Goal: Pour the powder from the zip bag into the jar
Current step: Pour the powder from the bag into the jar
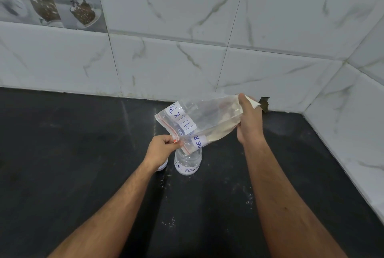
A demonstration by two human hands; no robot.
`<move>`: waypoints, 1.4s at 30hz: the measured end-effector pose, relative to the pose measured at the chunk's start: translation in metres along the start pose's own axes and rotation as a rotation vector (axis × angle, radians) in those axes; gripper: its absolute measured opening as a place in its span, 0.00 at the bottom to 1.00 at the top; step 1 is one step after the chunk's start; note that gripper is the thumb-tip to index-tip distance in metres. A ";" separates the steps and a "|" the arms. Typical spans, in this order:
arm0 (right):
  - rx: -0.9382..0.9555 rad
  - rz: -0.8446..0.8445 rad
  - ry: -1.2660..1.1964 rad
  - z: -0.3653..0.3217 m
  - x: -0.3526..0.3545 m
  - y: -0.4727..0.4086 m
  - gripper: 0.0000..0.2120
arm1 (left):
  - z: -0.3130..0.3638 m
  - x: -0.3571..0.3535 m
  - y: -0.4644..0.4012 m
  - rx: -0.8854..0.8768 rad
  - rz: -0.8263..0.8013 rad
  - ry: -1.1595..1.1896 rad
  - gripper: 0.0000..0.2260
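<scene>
zip bag [207, 120] between hands — over jar [188, 161]

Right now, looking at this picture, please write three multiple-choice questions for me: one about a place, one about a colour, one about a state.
1. Where is the open mouth of the zip bag?
A. just above the jar
B. flat on the counter
C. against the wall tiles

2. What colour is the counter?
A. white
B. black
C. red

3. How is the jar standing?
A. on its side
B. upside down
C. upright, without a lid

Answers:
1. A: the left hand pinches the bag's lower corner right over the jar's opening, while the right hand lifts the far end.
2. B: the worktop is dark, with pale specks of powder scattered on it.
3. C: its label reads level and its top is open under the bag.
</scene>
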State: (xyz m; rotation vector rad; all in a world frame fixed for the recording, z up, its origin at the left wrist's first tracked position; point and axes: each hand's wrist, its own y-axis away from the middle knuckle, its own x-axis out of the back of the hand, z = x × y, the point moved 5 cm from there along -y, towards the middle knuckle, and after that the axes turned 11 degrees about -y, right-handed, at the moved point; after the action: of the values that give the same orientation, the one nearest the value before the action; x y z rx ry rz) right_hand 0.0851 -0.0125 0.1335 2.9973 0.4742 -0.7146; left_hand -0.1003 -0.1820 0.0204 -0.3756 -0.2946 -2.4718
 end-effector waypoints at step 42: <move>-0.045 -0.098 -0.111 -0.004 -0.007 0.026 0.44 | -0.028 -0.014 -0.004 -0.008 0.048 0.073 0.15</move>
State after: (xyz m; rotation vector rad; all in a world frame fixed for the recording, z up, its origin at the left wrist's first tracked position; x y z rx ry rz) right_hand 0.0883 -0.0389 0.1388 2.8904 0.6266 -0.8598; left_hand -0.0975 -0.1797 -0.0114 -0.2919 -0.2431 -2.4335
